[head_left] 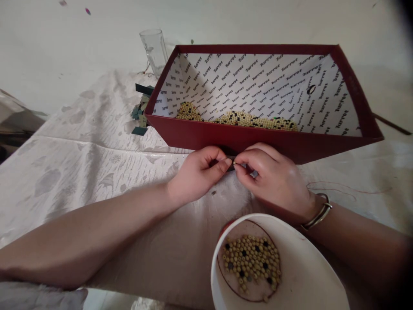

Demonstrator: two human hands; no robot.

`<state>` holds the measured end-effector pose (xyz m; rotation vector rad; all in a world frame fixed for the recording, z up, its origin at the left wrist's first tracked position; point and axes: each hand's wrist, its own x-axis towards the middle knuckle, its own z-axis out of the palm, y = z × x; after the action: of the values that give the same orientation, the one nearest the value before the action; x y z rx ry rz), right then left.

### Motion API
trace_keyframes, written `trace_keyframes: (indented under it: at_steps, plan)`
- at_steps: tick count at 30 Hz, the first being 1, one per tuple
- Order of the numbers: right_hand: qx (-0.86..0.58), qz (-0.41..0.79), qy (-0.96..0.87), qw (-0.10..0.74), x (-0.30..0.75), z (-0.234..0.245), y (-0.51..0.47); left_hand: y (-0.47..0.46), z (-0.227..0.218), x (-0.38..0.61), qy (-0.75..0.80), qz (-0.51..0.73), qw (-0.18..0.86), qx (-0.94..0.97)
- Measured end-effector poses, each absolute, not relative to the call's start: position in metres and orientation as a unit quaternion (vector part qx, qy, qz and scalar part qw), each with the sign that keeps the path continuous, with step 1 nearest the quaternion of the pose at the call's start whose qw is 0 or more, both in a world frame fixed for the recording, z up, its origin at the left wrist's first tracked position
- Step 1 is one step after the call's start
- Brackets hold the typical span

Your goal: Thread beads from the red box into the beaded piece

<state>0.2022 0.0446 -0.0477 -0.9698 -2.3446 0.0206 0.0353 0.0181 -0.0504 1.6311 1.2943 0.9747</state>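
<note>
My left hand (pixel 201 172) is closed in a pinch at the near wall of the dark red box (pixel 206 132). Its thumb and forefinger hold a small dark piece (pixel 231 158), mostly covered by the fingers. Fingertip to fingertip with it, my right hand (pixel 269 172) pinches what looks like a tiny pale bead (pixel 234 163). Beads (pixel 253 262), mostly pale with some black, lie in the white tub (pixel 309 267) below my right hand. More beads (pixel 245 119) are heaped along the bottom of the box.
A clear glass (pixel 154 51) stands behind the box's left end. Dark green card pieces (pixel 140 113) are piled beside that end. Thin red thread (pixel 348 189) trails over the patterned tablecloth (pixel 80 159) at right. A dark strip (pixel 392 124) sticks out past the box's right side.
</note>
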Motion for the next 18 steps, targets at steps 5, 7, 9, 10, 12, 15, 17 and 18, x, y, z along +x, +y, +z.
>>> trace_keyframes:
  at_steps: [5,7,9,10,12,15,17,18]
  plan:
    - [-0.366,0.005,-0.883,0.295,0.2029,-0.0482,0.0456,0.0181,-0.0504,0.0356,0.517,0.38,0.397,0.656]
    - [-0.371,0.002,-0.881,0.295,0.2025,-0.048,0.0456,0.018,-0.0505,0.0357,0.518,0.38,0.397,0.656]
    - [-0.373,-0.002,-0.879,0.296,0.2019,-0.048,0.045,0.018,-0.0505,0.0358,0.516,0.382,0.4,0.654]
    - [-0.374,-0.004,-0.879,0.297,0.2016,-0.048,0.0446,0.018,-0.0505,0.0357,0.515,0.383,0.402,0.653]
    - [-0.369,-0.01,-0.881,0.296,0.2013,-0.0482,0.0436,0.0182,-0.0507,0.0355,0.514,0.385,0.404,0.651]
    - [-0.356,-0.022,-0.888,0.289,0.2016,-0.0486,0.0429,0.0183,-0.0509,0.0349,0.514,0.386,0.409,0.648]
    - [-0.355,-0.027,-0.889,0.288,0.2021,-0.0486,0.0435,0.0182,-0.0509,0.0346,0.513,0.387,0.415,0.644]
    - [-0.358,-0.029,-0.887,0.289,0.2023,-0.0485,0.0439,0.0182,-0.0508,0.0345,0.513,0.388,0.418,0.641]
